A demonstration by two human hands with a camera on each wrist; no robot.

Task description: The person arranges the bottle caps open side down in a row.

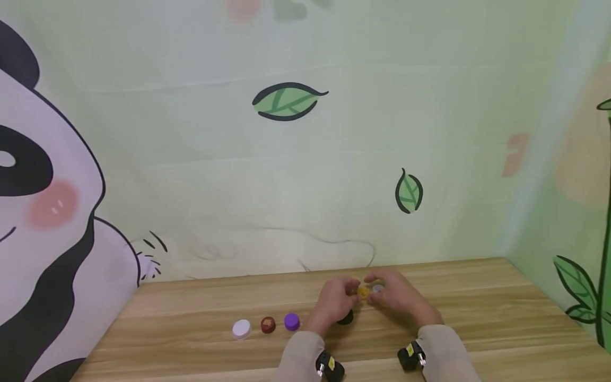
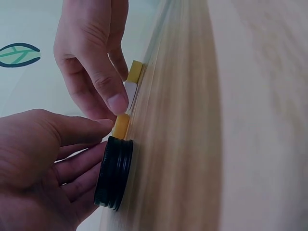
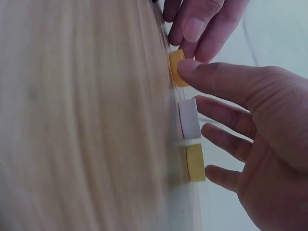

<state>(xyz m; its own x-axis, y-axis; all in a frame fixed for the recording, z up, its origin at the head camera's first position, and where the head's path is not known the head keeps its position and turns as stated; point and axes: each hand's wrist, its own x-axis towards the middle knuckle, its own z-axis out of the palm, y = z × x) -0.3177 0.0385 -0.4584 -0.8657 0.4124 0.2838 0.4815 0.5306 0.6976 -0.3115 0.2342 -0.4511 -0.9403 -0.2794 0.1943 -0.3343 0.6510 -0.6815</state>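
In the head view, a small orange-yellow cap [image 1: 364,292] stands on the table between the two hands. My right hand [image 1: 400,295] has its thumb against this cap [image 3: 176,72], with the index finger curved round the far side. Its other fingers spread loosely beside a white cap [image 3: 190,119] and a gold-yellow cap [image 3: 196,162]. My left hand [image 1: 333,301] reaches in from the other side, fingers loosely bent, its thumb tip close to the orange-yellow cap; contact is unclear. Beside the left fingers stands a black ridged lid [image 2: 114,174], partly covered in the head view.
Left of the hands, a white cap [image 1: 241,329], a brown-red cap [image 1: 268,324] and a purple cap [image 1: 291,321] lie in a row on the wooden table [image 1: 191,302]. A printed backdrop [image 1: 215,159] with leaves and a panda rises behind the table's back edge.
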